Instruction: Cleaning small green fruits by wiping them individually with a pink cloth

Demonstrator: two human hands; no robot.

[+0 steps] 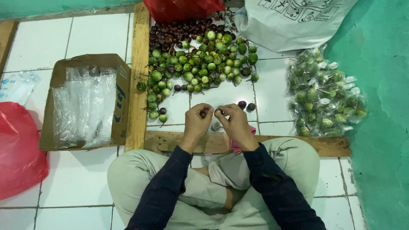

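Two hands meet just above a wooden plank (187,142) on the tiled floor (89,38). The left hand (197,122) and the right hand (233,123) each have fingers pinched together on a small clear plastic bag (216,124) that hangs between them. Most of this bag is hidden behind the fingers, so what it holds cannot be told; it seems to hang downward from the fingertips, its long axis running toward the person's lap. A bit of pink (237,147) peeks out under the right wrist, too covered to identify.

Just beyond the right hand lie two dark round fruits (246,105), loose on the tile. Farther out from both hands spreads a heap of small green round eggplants (200,64), with a darker purple-brown patch (170,32) at its far side. Past that, a red plastic bag (183,8) and a white sack (294,21) are both cut off by the top edge.

Off to the right of the hands sits a pile of filled clear bags (326,96), each packed with green fruit, against the green wall (379,127). To the left, beyond an upright plank (138,76), a flattened cardboard box (85,100) carries a stack of empty clear bags (83,106). Another red bag (17,149) is cut off at the left edge.
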